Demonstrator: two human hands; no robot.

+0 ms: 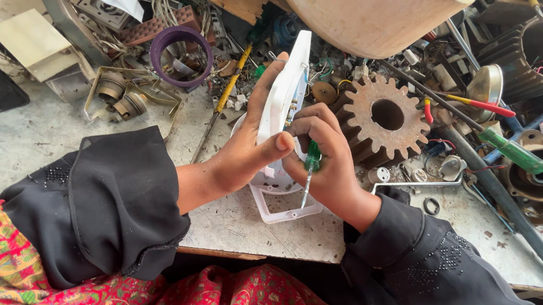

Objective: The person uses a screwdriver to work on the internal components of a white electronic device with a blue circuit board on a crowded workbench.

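Note:
My left hand (246,144) grips a white plastic switch plate (290,83), held upright on edge over the workbench, thumb pressed on its near side. My right hand (326,157) is closed around a small green-handled screwdriver (311,168), its thin shaft pointing down toward me, fingertips touching the plate's back where small brass parts show. Under both hands lies a white plastic frame (283,215) flat on the bench. Both arms wear black sleeves.
A rusty toothed gear (384,119) lies right of my hands. A larger green-handled screwdriver (510,150), a red-and-yellow tool (475,104), metal rods, motor housings (538,51), a purple ring (181,55), a yellow screwdriver (228,91) and scattered scrap crowd the back. The bench's front edge (244,255) is near my lap.

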